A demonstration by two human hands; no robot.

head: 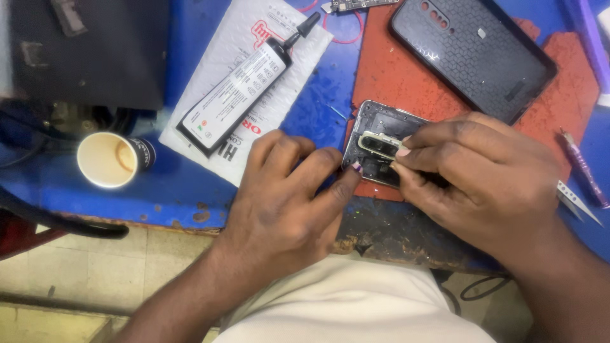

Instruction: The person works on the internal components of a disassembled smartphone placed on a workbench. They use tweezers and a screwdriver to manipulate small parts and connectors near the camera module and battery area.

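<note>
Head view, down onto blue bench (190, 184), front edge worn.

Left hand (286, 203): at front edge, fingers curled, thumb tip pressed against left side of phone frame (375, 121). Steadying grip, not wrapped round.

Right hand (489, 171): over frame's right half, thumb & forefinger pinched on oblong camera ring (375, 145), pale metal w/ dark centre. Ring sits on frame's lower part, lying crosswise. Whether seated in or just resting on: cannot tell.

Frame: opened phone body, grey insides showing, lying near front edge, half on red mat (406, 82), lower end partly hidden by right hand.

Back cover (473, 54): dark, patterned, flat on mat toward far right corner, well apart from frame.

Glue tube (244, 89): black & white, black nozzle pointing toward far edge, lying diagonal on white padded envelope (222, 44), left of frame, near but not touching left hand.

Paper cup (111, 159): on its side at left, front edge, mouth toward camera, inside stained brown.

Tweezers (578, 203) & purple-handled tool (584, 171): right edge, beside right wrist.

Circuit board (356, 5) w/ red wire: far edge, mostly cut off.

Dark box (89, 51): far left corner.
</note>
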